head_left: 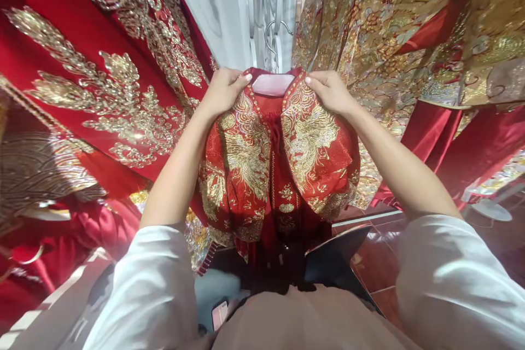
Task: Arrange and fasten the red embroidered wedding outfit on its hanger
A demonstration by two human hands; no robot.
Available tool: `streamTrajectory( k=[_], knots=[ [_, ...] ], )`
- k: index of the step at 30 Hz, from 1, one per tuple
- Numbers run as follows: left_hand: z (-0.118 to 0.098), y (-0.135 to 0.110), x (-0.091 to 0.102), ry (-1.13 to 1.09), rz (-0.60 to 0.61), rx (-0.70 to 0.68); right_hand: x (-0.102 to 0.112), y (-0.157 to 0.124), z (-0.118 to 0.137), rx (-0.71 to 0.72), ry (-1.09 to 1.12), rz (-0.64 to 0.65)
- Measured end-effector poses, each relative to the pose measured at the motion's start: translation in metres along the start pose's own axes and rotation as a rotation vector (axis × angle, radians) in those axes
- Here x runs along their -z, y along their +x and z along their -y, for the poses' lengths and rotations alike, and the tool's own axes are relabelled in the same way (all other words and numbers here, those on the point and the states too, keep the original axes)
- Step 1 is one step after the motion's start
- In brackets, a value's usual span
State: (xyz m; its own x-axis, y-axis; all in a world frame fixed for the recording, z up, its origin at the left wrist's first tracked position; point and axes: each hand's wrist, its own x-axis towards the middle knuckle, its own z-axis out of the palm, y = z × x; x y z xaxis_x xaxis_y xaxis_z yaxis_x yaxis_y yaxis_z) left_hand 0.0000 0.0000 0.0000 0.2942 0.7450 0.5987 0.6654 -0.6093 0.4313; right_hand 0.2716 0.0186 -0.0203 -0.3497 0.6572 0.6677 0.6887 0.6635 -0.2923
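Note:
A red jacket (279, 158) with heavy gold embroidery hangs straight ahead on a pink hanger (273, 83) with a metal hook. My left hand (223, 90) is closed on the jacket's left shoulder by the collar. My right hand (328, 90) is closed on the right shoulder in the same way. Both front panels of the jacket fall open below my hands, showing a red lining and a row of small gold motifs down the middle.
More red and gold embroidered garments hang close on the left (102, 82) and on the right (410, 38). A white wall or door frame (229, 5) stands behind. Red glossy floor tiles (381, 262) show at the lower right, and a phone (220, 314) sits low near my body.

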Motion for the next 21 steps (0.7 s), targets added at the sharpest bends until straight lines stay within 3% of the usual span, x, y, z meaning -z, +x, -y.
streamTrajectory(
  k=[5,10,16,19,21],
  knots=[
    [-0.016,-0.003,0.003,-0.105,-0.077,0.025,0.001,0.003,0.008,-0.021,0.030,-0.099],
    [-0.015,0.000,0.007,-0.149,-0.119,0.058,0.006,0.010,0.012,0.019,0.053,-0.136],
    [0.012,-0.004,0.019,-0.280,0.175,0.090,0.020,0.010,-0.002,0.023,0.026,-0.004],
    [0.035,-0.023,0.028,-0.352,0.364,0.076,0.036,-0.012,-0.021,-0.014,0.090,0.155],
    [0.048,-0.036,0.032,-0.418,0.417,0.084,0.042,-0.032,-0.038,-0.103,0.174,0.247]
  ],
)
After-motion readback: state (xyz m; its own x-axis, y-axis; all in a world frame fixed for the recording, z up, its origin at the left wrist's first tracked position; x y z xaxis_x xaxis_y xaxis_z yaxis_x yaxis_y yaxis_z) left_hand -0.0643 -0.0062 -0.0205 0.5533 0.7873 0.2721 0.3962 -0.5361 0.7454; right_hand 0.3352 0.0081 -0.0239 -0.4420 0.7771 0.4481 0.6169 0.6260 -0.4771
